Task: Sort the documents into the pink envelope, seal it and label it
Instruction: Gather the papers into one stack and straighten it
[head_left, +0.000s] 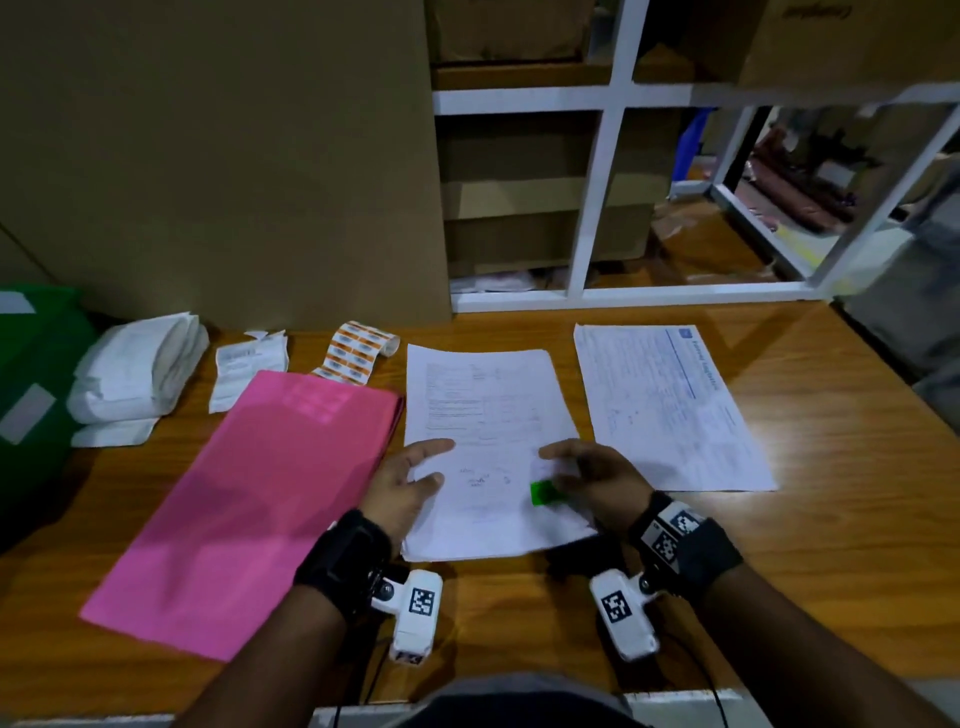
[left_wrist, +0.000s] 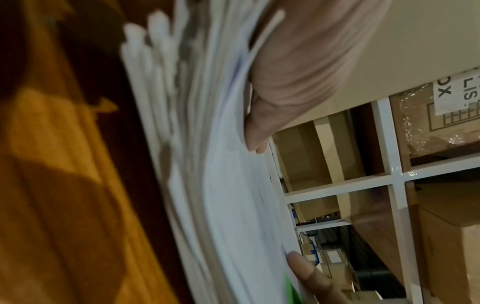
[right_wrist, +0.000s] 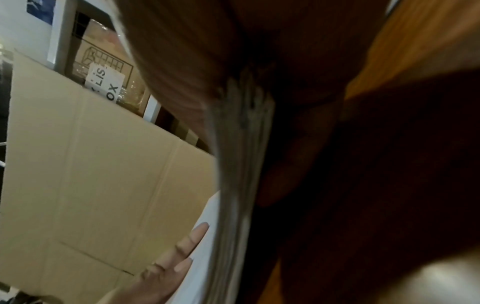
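A thick stack of white documents (head_left: 488, 405) lies mid-table with its near end raised a little. My left hand (head_left: 436, 464) rests on the stack's left edge, its fingers (right_wrist: 179, 253) straight on the top sheet. My right hand (head_left: 558, 470) grips the right edge, thumb on top and fingers underneath. A small green tab (head_left: 543, 492) sits on the top sheet by the right thumb. The pink envelope (head_left: 260, 493) lies flat to the left of the stack. In the left wrist view the fanned sheet edges of the stack (left_wrist: 221, 185) show beside the right thumb (left_wrist: 309, 273).
A separate printed form (head_left: 665, 405) lies to the right. Behind the envelope are an orange label strip (head_left: 358, 351), white slips (head_left: 244, 371) and folded white bags (head_left: 135, 369). A green box (head_left: 31, 384) stands at far left. Cardboard (head_left: 234, 156) and a white rack (head_left: 597, 208) close the back.
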